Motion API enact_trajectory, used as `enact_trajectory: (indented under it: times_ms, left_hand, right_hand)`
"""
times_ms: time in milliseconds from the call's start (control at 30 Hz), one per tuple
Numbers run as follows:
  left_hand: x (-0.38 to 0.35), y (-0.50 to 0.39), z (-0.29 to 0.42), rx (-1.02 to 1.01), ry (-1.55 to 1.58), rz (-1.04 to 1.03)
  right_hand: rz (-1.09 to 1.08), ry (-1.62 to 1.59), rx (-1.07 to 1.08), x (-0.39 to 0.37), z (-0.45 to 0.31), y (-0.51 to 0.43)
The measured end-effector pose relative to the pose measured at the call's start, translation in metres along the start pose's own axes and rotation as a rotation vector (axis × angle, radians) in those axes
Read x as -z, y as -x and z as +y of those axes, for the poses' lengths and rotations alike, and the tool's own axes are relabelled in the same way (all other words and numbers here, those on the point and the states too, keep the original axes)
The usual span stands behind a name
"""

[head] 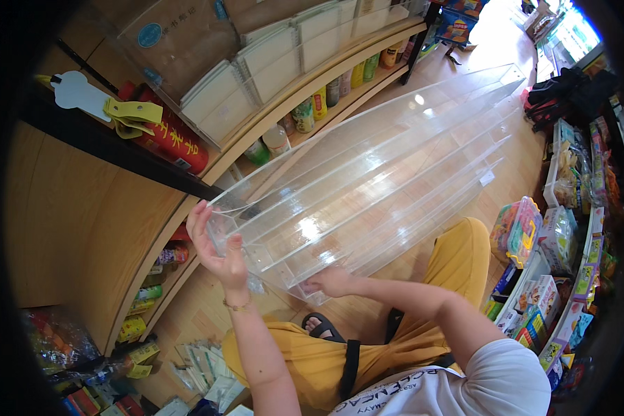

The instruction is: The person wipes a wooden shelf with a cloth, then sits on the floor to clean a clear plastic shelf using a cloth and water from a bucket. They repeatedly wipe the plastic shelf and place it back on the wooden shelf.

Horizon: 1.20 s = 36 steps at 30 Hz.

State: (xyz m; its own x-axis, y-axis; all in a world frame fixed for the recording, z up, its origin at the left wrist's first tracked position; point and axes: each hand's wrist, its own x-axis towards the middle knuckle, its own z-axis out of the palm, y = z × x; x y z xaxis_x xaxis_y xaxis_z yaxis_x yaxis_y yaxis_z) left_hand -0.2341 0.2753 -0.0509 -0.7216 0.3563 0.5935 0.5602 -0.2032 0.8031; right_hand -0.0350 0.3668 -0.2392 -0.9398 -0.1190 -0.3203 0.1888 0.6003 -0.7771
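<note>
A long tiered rack of clear acrylic (364,182) lies slanted before me, running from my hands to the upper right; wood-look floor shows through it. My left hand (218,249) grips its near upper left corner, fingers over the outer edge and thumb on the inner side. My right hand (333,282) is at the near lower corner, its fingers closed around the edge of the panel and partly hidden behind the clear plastic. A small white tag (486,178) sticks to the rack's right side.
Curved wooden shelves (343,67) with spiral notebooks (268,67) and drink cans (320,103) stand close along the left. Packed snack shelves (577,312) and a plastic box with yellow clasps (515,231) line the right. Plastic-wrapped packets (208,364) lie on the floor at lower left.
</note>
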Motion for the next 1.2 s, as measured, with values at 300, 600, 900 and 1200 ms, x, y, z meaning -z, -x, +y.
enact_trajectory:
  times_ms: [300,600,900,1200]
  left_hand:
    - [-0.002,0.001,-0.002,-0.015,-0.014,0.059]
    - [-0.005,0.001,-0.004,-0.011,-0.003,0.087]
    - [-0.008,0.001,-0.005,-0.034,-0.003,0.091]
    - [-0.008,0.001,0.000,-0.011,-0.014,0.067]
  right_hand:
    - [-0.169,0.437,-0.667,0.198,0.139,0.148]
    - [-0.448,0.152,0.129,0.033,0.120,-0.002]
    - [0.157,-0.324,-0.120,0.011,-0.023,0.031]
    - [0.133,-0.340,-0.635,0.045,0.080,0.112]
